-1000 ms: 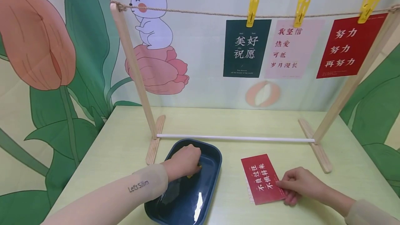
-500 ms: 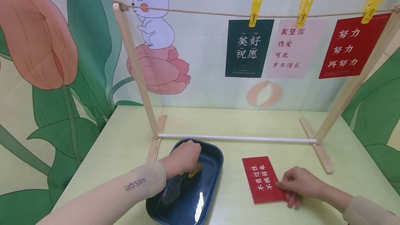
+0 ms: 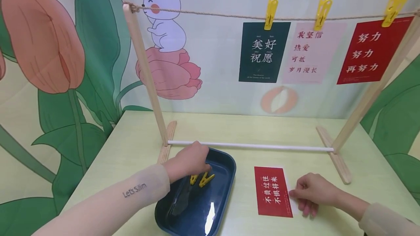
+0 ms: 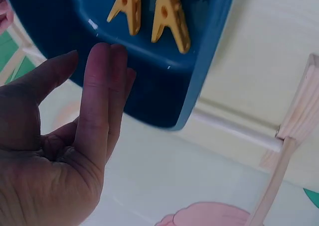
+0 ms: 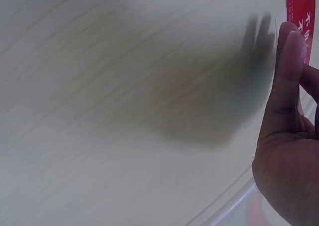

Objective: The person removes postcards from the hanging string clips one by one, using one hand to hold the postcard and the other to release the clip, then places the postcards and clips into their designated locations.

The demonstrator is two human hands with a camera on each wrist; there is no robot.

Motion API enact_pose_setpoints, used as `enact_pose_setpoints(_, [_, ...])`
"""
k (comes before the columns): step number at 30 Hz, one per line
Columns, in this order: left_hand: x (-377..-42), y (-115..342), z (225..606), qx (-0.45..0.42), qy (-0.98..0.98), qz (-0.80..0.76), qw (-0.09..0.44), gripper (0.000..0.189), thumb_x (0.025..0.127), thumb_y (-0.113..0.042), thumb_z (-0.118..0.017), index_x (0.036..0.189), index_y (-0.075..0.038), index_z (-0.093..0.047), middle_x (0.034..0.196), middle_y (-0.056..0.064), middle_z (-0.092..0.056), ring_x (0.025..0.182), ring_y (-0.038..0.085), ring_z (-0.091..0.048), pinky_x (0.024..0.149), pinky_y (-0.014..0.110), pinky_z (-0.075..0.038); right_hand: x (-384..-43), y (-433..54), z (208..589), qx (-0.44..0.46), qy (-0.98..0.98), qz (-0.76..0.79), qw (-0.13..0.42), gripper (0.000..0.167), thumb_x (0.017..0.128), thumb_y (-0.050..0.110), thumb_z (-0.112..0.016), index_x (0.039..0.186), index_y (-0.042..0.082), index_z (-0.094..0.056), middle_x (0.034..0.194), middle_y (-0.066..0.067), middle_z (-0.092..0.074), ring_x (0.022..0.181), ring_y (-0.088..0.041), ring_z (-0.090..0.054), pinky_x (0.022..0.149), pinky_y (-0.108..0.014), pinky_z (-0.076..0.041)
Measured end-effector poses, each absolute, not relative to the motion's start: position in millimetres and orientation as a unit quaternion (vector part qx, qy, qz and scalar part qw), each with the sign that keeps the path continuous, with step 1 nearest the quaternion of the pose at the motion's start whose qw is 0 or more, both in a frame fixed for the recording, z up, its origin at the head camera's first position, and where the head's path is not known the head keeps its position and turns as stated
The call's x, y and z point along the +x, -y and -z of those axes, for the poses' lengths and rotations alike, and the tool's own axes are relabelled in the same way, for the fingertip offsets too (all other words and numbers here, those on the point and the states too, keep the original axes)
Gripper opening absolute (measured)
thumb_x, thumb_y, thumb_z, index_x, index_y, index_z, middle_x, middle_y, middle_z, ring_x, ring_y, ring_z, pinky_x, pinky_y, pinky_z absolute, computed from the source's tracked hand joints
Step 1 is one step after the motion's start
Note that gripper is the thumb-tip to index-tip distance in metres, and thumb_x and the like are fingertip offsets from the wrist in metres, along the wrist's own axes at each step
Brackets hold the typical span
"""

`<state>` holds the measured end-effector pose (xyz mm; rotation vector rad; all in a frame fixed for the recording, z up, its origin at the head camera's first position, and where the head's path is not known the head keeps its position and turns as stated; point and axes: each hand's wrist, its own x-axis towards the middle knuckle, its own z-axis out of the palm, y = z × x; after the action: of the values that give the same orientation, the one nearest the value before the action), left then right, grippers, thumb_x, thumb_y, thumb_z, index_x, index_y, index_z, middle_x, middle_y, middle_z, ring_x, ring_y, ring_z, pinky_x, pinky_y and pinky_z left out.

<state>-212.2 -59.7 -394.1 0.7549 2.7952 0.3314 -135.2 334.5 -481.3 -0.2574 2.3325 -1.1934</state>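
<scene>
My left hand (image 3: 188,159) hangs over the far end of a dark blue tray (image 3: 197,216), thumb and fingers apart with nothing between them. Two yellow clothespins (image 4: 170,19) lie in that tray just beyond the fingertips. On the right of the table, a red card (image 3: 273,192) with white writing lies on top of a pale card (image 3: 294,207), of which only a narrow right-hand strip shows. Thumb and fingers of my right hand (image 3: 316,194) pinch this strip at its edge. The rest of the pale card is hidden under the red one.
A wooden rack with a left post (image 3: 146,72) and a white crossbar (image 3: 249,146) stands behind the tray. From its twine (image 3: 203,12) hang a dark green card (image 3: 264,52), a pink card (image 3: 313,54) and another red card (image 3: 374,50), each under yellow clothespins.
My left hand has let go of the yellow clothespins and risen up and back. The red card has slid left, away from my right fingers, baring the pale strip.
</scene>
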Motion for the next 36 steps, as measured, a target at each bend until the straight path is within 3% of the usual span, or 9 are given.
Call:
enact_pose_setpoints(9, [-220, 60, 367, 0.255, -0.955, -0.124, 0.087, 0.026, 0.094, -0.024, -0.085, 0.092, 0.0, -0.074, 0.069, 0.004, -0.065, 0.061, 0.016, -0.06, 0.066, 0.032, -0.053, -148, -331, 467, -0.112, -0.854, 0.458, 0.221, 0.031, 0.104, 0.021, -0.072, 0.081, 0.001, -0.065, 0.07, -0.012, -0.073, 0.056, -0.022, -0.072, 0.053, -0.038, -0.062])
enact_pose_setpoints(15, [-222, 59, 345, 0.265, -0.95, -0.151, 0.063, 0.025, 0.094, -0.022, -0.084, 0.102, 0.0, -0.077, 0.076, 0.006, -0.072, 0.063, 0.016, -0.063, 0.065, 0.03, -0.056, -156, -324, 451, -0.112, -0.843, 0.48, 0.216, 0.029, 0.104, 0.022, -0.073, 0.089, -0.002, -0.068, 0.077, -0.016, -0.075, 0.065, -0.027, -0.076, 0.061, -0.042, -0.065])
enact_pose_setpoints(20, [-224, 54, 324, 0.279, -0.946, -0.157, 0.041, 0.03, 0.094, -0.023, -0.082, 0.112, 0.001, -0.077, 0.097, 0.011, -0.079, 0.081, 0.02, -0.074, 0.083, 0.037, -0.062, -163, -311, 436, -0.126, -0.834, 0.498, 0.203, 0.027, 0.103, 0.021, -0.073, 0.1, -0.007, -0.071, 0.085, -0.02, -0.076, 0.071, -0.031, -0.078, 0.064, -0.043, -0.065])
enact_pose_setpoints(24, [-226, 47, 307, 0.281, -0.943, -0.171, 0.043, 0.033, 0.096, -0.023, -0.08, 0.118, 0.001, -0.076, 0.105, 0.012, -0.08, 0.09, 0.022, -0.077, 0.09, 0.04, -0.061, -169, -300, 423, -0.136, -0.829, 0.506, 0.194, 0.024, 0.104, 0.019, -0.072, 0.104, -0.005, -0.073, 0.088, -0.022, -0.077, 0.074, -0.033, -0.078, 0.066, -0.043, -0.065])
enact_pose_setpoints(30, [-230, 36, 280, 0.283, -0.942, -0.177, 0.032, 0.036, 0.098, -0.024, -0.078, 0.124, 0.0, -0.074, 0.109, 0.012, -0.08, 0.095, 0.023, -0.078, 0.094, 0.039, -0.06, -178, -283, 403, -0.156, -0.832, 0.504, 0.17, 0.023, 0.103, 0.021, -0.073, 0.105, -0.002, -0.074, 0.09, -0.019, -0.078, 0.078, -0.035, -0.079, 0.07, -0.043, -0.066])
enact_pose_setpoints(36, [-233, 24, 250, 0.27, -0.946, -0.176, 0.016, 0.036, 0.099, -0.027, -0.077, 0.125, -0.002, -0.073, 0.11, 0.011, -0.08, 0.095, 0.022, -0.077, 0.087, 0.037, -0.061, -186, -267, 381, -0.17, -0.833, 0.505, 0.146, 0.025, 0.103, 0.021, -0.074, 0.109, -0.003, -0.073, 0.092, -0.014, -0.079, 0.081, -0.032, -0.08, 0.072, -0.041, -0.066])
